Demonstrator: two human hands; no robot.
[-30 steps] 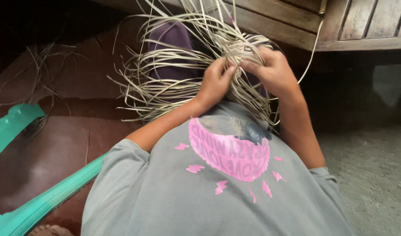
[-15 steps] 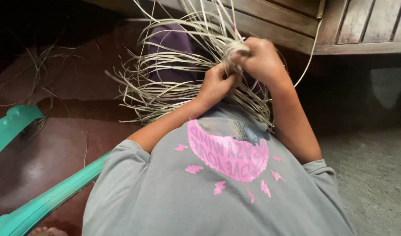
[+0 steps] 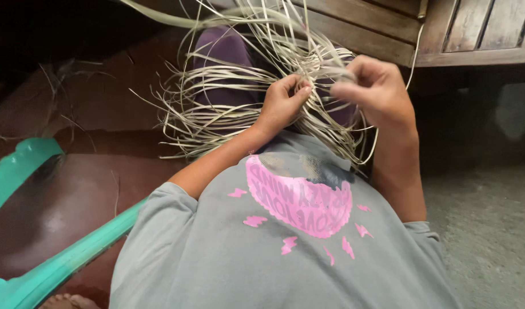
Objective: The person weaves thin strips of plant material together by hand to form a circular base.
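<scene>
A loose bundle of pale dried straw strips (image 3: 228,97) lies across my lap, over purple trousers (image 3: 222,51), with long ends fanning to the left and upward. My left hand (image 3: 282,103) is closed on the strips at the middle of the bundle. My right hand (image 3: 374,88) is raised just to the right of it, fingers pinched on a few strips that it holds up. Both forearms reach out over my grey shirt with a pink print (image 3: 299,197).
A teal plastic chair frame (image 3: 51,269) runs along the lower left. Reddish-brown floor (image 3: 74,194) lies to the left with stray strips on it. A wooden bench (image 3: 445,34) stands at the upper right, grey concrete (image 3: 491,229) below it.
My right hand has lifted and pulled to the right, away from the left hand, drawing strips with it. The left hand has stayed on the middle of the bundle.
</scene>
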